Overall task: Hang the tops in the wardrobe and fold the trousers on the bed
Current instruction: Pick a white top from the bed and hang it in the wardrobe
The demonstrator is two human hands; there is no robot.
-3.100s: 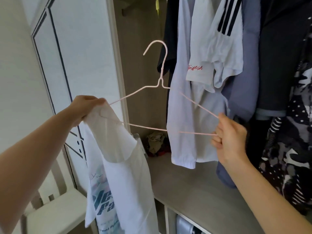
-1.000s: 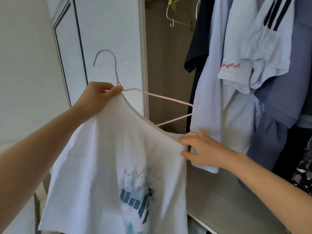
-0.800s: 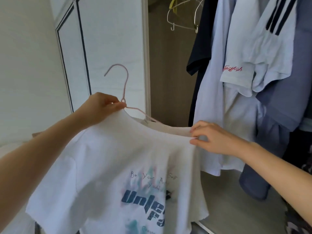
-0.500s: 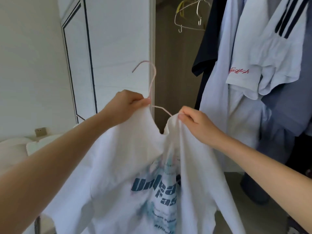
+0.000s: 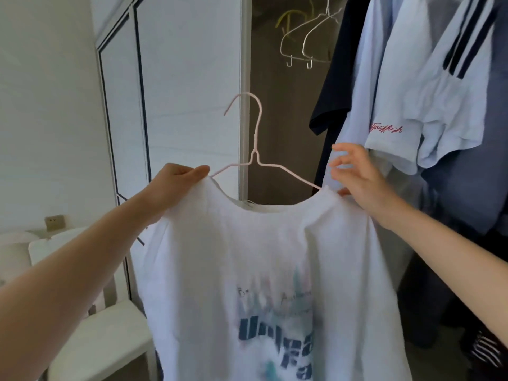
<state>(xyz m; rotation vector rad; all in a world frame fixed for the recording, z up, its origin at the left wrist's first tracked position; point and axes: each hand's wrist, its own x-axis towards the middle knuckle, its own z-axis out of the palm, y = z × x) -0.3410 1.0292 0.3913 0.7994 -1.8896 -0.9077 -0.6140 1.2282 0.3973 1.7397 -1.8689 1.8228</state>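
A white T-shirt [image 5: 264,265] with blue print hangs spread on a pink wire hanger [image 5: 257,149], whose hook points up in front of the open wardrobe. My left hand [image 5: 176,185] grips the shirt's left shoulder together with the hanger arm. At the right shoulder, my right hand [image 5: 357,177] touches the fabric with its thumb, while its fingers are lifted and loosely spread. Both hanger arms run into the neck opening.
Several tops hang in the wardrobe at the right: a dark one [image 5: 338,78], a light blue shirt [image 5: 379,64], a white top with dark stripes [image 5: 445,86]. Empty wire hangers [image 5: 305,37] hang above. A white wardrobe door [image 5: 187,78] stands left, a white seat [image 5: 104,334] below.
The shirt has been drawn out over both hanger arms and now hangs flat. My right hand moved right from the neckline to the right shoulder and loosened its hold.
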